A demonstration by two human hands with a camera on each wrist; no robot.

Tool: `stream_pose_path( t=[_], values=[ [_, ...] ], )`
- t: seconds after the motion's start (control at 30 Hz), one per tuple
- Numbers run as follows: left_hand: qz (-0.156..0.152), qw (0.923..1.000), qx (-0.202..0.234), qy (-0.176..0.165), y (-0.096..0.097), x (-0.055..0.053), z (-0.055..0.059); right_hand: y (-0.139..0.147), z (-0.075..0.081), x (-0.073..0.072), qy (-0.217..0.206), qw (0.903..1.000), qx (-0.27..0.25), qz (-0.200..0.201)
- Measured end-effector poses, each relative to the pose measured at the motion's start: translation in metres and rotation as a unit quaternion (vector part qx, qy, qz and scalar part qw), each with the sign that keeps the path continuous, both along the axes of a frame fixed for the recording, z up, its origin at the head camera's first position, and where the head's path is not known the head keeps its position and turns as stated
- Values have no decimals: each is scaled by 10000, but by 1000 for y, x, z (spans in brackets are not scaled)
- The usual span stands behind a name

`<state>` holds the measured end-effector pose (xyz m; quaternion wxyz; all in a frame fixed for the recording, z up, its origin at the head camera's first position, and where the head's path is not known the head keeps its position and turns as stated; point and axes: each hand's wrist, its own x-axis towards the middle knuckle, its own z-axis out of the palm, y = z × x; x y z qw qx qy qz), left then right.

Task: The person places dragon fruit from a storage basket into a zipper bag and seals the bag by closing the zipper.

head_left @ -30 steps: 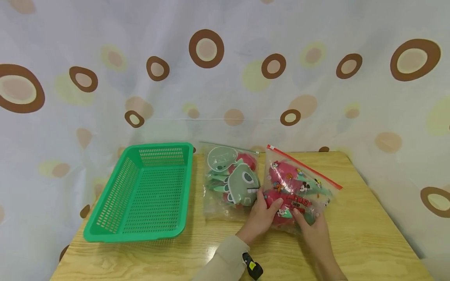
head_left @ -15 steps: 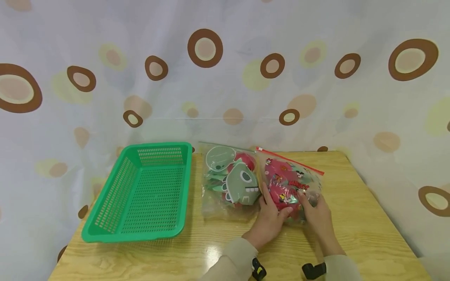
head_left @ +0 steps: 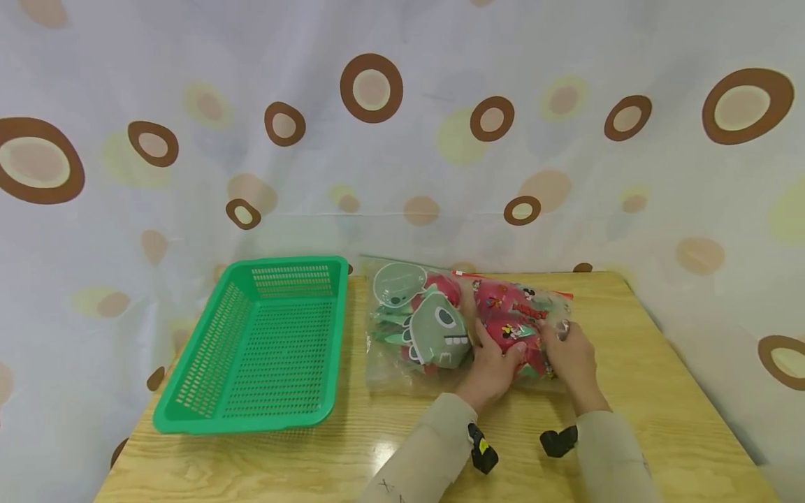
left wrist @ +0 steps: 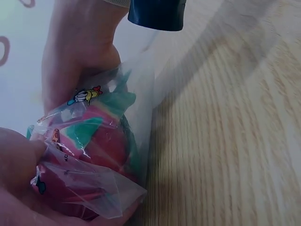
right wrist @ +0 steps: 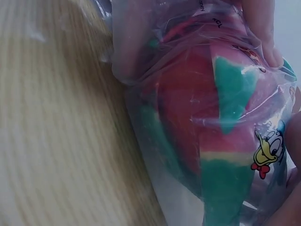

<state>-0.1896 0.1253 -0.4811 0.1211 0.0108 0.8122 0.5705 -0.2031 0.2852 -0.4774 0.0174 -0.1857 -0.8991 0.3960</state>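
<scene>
A clear zip bag [head_left: 512, 325] with a red slider strip and cartoon prints lies on the table at centre right, filled with pink-red and green things. My left hand [head_left: 492, 369] grips its near left side, the thumb over the plastic. On the right side, my right hand [head_left: 574, 360] holds the same bag between thumb and fingers. The left wrist view shows the bag's near end [left wrist: 108, 141] between the two hands. Close up in the right wrist view, the red and green contents [right wrist: 188, 108] press against the plastic; what they are I cannot tell.
Left of the held bag lies a second clear zip bag [head_left: 390, 374] with a green dinosaur print, also full. A green plastic basket [head_left: 339, 335] stands on the left of the wooden table [head_left: 654, 419]. A spotted curtain [head_left: 415, 161] hangs behind.
Both hands have shifted the red-strip bag left and turned it, so its strip lies straighter and its left edge meets the dinosaur bag. The basket has stayed in place.
</scene>
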Motion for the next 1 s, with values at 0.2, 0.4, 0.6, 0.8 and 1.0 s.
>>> stream_pose_path(
  t=[0.2, 0.4, 0.6, 0.8, 1.0],
  values=[
    [231, 9982, 474, -280, 6, -8, 3, 4, 5, -16, -139, 9997, 151, 100],
    [466, 9889, 1261, -630, 12, -11, 7, 7, 8, -24, -155, 9995, 276, 82],
    [431, 9911, 1073, -660, 8, -9, 10, 7, 11, -19, -189, 9993, 204, 257],
    [342, 9942, 952, -377, 0, -1, 22, 13, 13, -16, -175, 9976, 129, 654],
    [-257, 9974, 418, 520, -20, 10, 39, 18, 24, -5, 417, 9955, 98, 848]
  ],
)
